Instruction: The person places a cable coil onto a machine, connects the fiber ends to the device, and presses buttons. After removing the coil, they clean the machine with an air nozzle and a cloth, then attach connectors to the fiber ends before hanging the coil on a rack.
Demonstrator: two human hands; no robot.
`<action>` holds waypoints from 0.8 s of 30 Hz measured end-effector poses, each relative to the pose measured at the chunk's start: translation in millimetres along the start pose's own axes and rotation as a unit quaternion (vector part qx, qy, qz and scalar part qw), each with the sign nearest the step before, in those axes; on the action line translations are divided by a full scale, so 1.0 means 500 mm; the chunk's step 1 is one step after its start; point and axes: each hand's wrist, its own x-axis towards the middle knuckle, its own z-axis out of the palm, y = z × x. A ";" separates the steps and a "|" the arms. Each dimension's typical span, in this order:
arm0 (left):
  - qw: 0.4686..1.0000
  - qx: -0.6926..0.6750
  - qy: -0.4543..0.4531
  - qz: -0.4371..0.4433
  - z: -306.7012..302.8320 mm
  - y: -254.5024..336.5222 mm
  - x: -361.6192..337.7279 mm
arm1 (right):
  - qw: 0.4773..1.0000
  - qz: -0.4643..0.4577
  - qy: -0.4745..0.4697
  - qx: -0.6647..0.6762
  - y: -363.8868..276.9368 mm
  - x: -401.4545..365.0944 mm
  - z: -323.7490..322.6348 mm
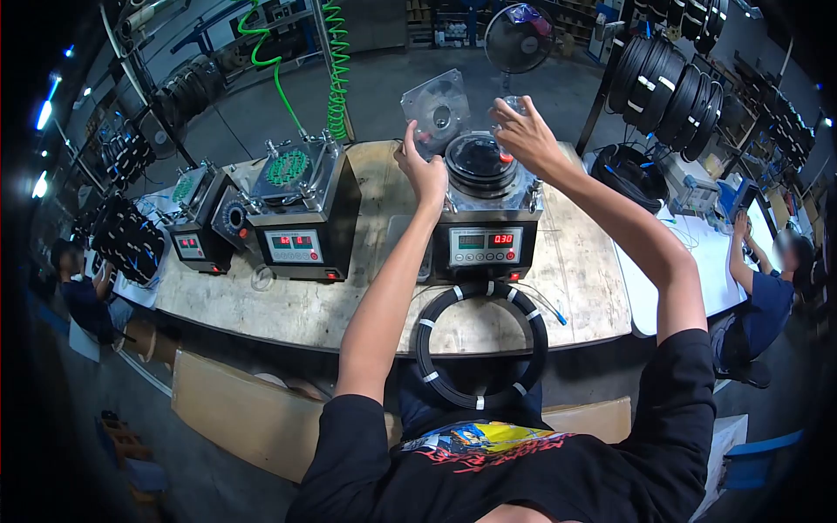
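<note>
My left hand (422,171) is closed on the lower edge of a square metal plate (437,109) with a round hole, tilted up behind the right-hand machine. At the right of that machine's round black platen (478,157), my right hand (525,135) is raised, with its fingers curled round a small clear item (515,105) that is hard to make out. The machine (486,247) shows a red display reading 0.30. A coil of black cable (425,346) with white ties lies at the bench's front edge, partly over my lap.
Two similar machines (307,247) (200,247) stand to the left on the wooden bench (384,305). Green coiled hoses (336,78) hang behind them. A fan (518,39) stands beyond the bench. Seated people (767,305) (85,301) are at both sides.
</note>
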 end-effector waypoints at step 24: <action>0.927 0.217 -0.055 0.300 -0.003 0.079 0.002 | 0.687 0.389 0.145 0.596 -0.042 -0.041 0.073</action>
